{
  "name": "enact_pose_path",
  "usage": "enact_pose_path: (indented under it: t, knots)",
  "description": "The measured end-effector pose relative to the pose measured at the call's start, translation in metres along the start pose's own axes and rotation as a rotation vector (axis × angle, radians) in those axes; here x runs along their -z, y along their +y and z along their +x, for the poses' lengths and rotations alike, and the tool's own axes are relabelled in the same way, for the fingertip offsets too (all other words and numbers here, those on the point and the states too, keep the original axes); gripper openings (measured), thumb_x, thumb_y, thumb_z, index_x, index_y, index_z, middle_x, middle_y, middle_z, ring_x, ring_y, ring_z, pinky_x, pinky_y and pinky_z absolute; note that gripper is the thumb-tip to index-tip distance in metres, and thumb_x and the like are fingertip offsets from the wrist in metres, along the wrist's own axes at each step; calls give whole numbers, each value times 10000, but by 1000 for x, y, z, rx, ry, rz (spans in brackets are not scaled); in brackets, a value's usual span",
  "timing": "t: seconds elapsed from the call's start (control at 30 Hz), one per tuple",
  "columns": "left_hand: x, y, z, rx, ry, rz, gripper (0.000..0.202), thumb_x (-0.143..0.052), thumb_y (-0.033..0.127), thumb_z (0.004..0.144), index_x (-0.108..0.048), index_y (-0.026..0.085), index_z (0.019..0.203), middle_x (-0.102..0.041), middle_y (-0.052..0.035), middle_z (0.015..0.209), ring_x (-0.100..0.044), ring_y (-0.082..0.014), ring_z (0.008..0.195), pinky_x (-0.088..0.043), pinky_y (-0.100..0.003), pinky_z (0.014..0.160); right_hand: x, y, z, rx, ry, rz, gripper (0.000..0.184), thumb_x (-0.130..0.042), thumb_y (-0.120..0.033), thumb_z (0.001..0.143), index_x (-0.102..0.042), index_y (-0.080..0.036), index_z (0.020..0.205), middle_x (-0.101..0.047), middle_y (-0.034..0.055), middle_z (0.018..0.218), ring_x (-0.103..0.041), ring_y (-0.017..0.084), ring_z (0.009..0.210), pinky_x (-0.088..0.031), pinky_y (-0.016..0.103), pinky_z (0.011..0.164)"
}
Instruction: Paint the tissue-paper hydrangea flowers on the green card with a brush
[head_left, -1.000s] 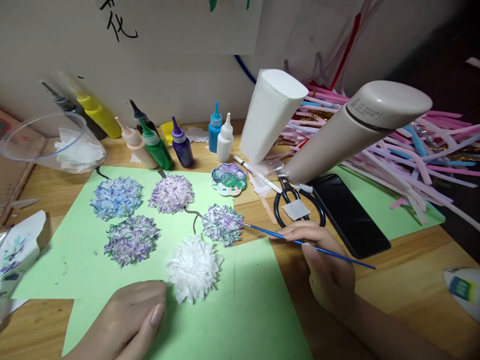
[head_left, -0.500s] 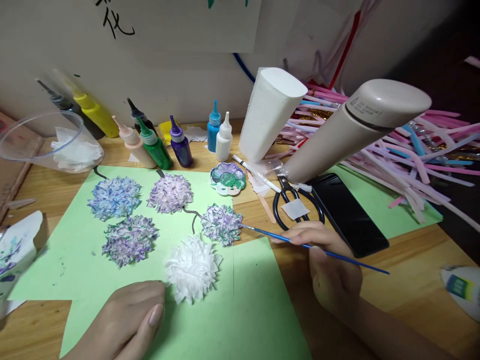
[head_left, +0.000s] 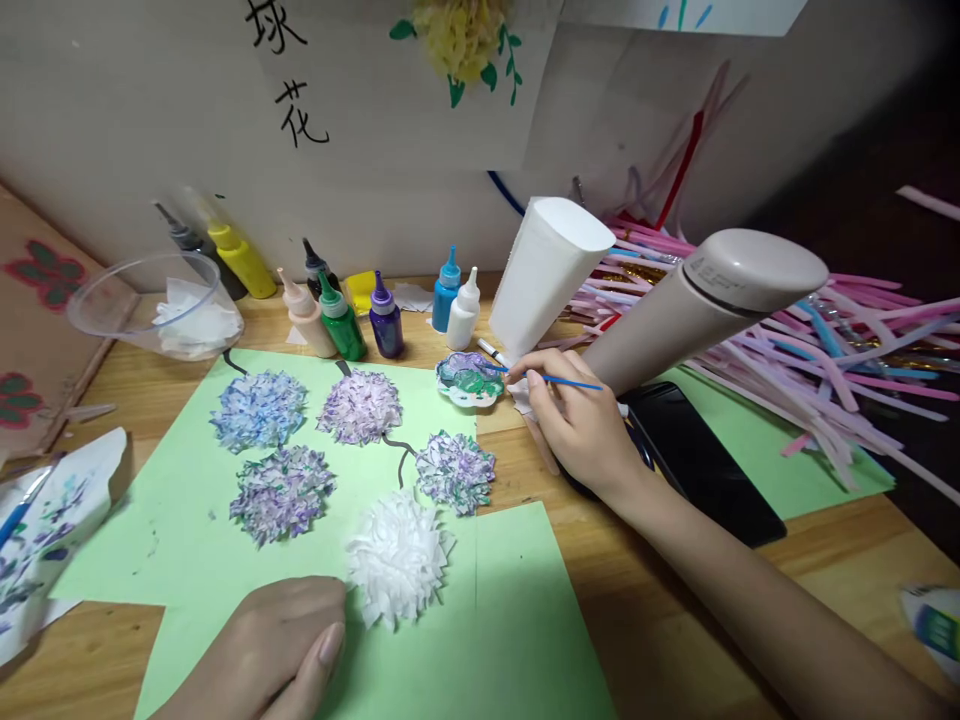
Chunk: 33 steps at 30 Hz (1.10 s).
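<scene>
My right hand (head_left: 574, 420) is closed around a thin blue paintbrush (head_left: 566, 381), its tip over the purple and green paint in a small flower-shaped palette (head_left: 470, 398). Curled on the green paper (head_left: 517, 600), my left hand (head_left: 277, 640) lies beside a white ruffled paper flower (head_left: 397, 560); its fingertips are hidden, so I cannot tell whether it holds anything. Several dabbed paper flowers lie farther back, among them a blue one (head_left: 259, 410), a pale purple one (head_left: 360, 406) and a purple-green one (head_left: 455, 473) nearest the palette.
Paint bottles (head_left: 386, 325) line the wall beside a clear plastic cup (head_left: 225, 325) with white tissue. A white tissue pack (head_left: 546, 275), a beige flask (head_left: 675, 310) and a black phone (head_left: 701, 460) stand or lie right. Beyond are pipe cleaners (head_left: 810, 360). A paint-stained paper (head_left: 75, 530) lies left.
My right hand has moved the paintbrush up from the purple-green flower to the palette, covering most of the scissors. My left hand stays beside the white flower. The view has tilted up.
</scene>
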<state>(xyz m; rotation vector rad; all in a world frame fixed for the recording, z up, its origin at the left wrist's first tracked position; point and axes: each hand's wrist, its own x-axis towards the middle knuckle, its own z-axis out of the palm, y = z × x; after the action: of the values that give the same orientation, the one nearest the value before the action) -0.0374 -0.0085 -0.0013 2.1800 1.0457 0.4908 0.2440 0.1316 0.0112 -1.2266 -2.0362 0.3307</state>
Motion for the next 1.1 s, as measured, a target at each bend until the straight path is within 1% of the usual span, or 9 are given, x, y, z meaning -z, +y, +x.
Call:
enact_pose_path:
  t: [0.13, 0.27, 0.4, 0.53, 0.67, 0.73, 0.83, 0.93, 1.1]
  knots:
    - [0, 0, -1, -1, 9, 9, 269, -268, 137, 942, -290, 201, 681, -431, 34, 585, -452, -95, 510, -376, -213, 513, 0, 1, 4, 11, 29, 12, 179, -416, -191, 921, -579, -230, 862, -633, 25, 817, -560, 197, 813, -430, 325, 722]
    - [-2, -1, -3, 16, 9, -27, 285, -254, 158, 952, -296, 201, 674, -428, 30, 579, -447, -102, 504, -371, -223, 508, 4, 2, 3, 29, 1, 6, 184, -416, -191, 922, -582, -231, 853, -633, 22, 813, -555, 191, 806, -434, 323, 719]
    - [-3, -2, -4, 13, -9, -43, 280, -256, 141, 949, -311, 202, 682, -443, 28, 589, -452, -102, 514, -363, -222, 510, 8, -2, -12, 29, 80, 53, 188, -416, -192, 921, -597, -233, 892, -638, 30, 847, -569, 195, 822, -446, 341, 746]
    - [-3, -2, -3, 17, -12, -49, 273, -254, 122, 941, -312, 205, 688, -444, 24, 593, -447, -109, 517, -356, -230, 508, 6, -7, -43, 32, 101, 280, 217, -408, -191, 914, -620, -238, 922, -650, 39, 819, -581, 204, 796, -456, 360, 708]
    - [-3, -2, -2, 7, -6, -45, 254, -270, 114, 932, -309, 206, 699, -447, 26, 598, -443, -109, 520, -352, -230, 512, -3, -6, -63, -77, 186, 527, 221, -396, -203, 908, -606, -234, 847, -629, 27, 725, -576, 192, 696, -451, 350, 624]
    - [-2, -2, -2, 6, 1, -47, 257, -273, 114, 931, -311, 206, 694, -447, 25, 593, -441, -111, 516, -351, -233, 510, -7, -5, -64, -99, 189, 571, 219, -404, -215, 902, -601, -229, 806, -615, 21, 692, -576, 187, 668, -444, 348, 613]
    - [-3, -2, -3, 11, 0, -51, 274, -266, 123, 935, -326, 207, 681, -452, 20, 587, -443, -116, 512, -352, -240, 507, -8, -4, -62, -134, 181, 544, 219, -422, -243, 894, -600, -227, 767, -605, 22, 665, -578, 192, 659, -446, 358, 625]
    - [-3, -3, -5, 18, -5, -67, 285, -256, 139, 942, -327, 207, 675, -451, 16, 582, -441, -121, 511, -351, -248, 504, -8, -4, -61, -182, 230, 545, 205, -426, -256, 890, -590, -237, 768, -605, 31, 652, -581, 211, 681, -447, 367, 621]
    - [-4, -4, -4, 19, -22, -65, 266, -252, 124, 941, -304, 207, 694, -438, 23, 588, -428, -115, 515, -343, -245, 510, -6, -4, -63, -150, 197, 570, 202, -425, -246, 891, -587, -239, 770, -607, 27, 651, -575, 202, 648, -445, 363, 610]
